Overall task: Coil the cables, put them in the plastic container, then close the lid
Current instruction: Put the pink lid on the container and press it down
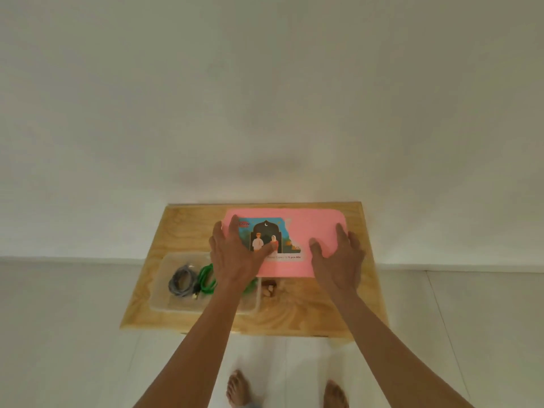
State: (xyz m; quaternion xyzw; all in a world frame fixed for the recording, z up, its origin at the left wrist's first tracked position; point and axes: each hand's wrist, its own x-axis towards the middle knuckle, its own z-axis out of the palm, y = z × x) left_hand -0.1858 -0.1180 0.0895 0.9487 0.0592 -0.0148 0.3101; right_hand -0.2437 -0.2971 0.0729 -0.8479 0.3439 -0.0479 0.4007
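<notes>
A pink lid (312,228) with a picture sticker sits at the back middle of the wooden table (294,316), its near-left part over the far-right corner of the clear plastic container (160,293). Inside the container lie a coiled grey cable (182,279) and a coiled green cable (206,279). My left hand (235,260) rests on the lid's left side, fingers straight, thumb on the sticker. My right hand (338,260) rests on the lid's right side, fingers straight. Whether the lid is lifted or lying flat I cannot tell.
A small brown object (269,287) lies on the table just right of the container, below the lid's near edge. The table stands against a white wall on a white tiled floor. My bare feet (238,390) are in front of it.
</notes>
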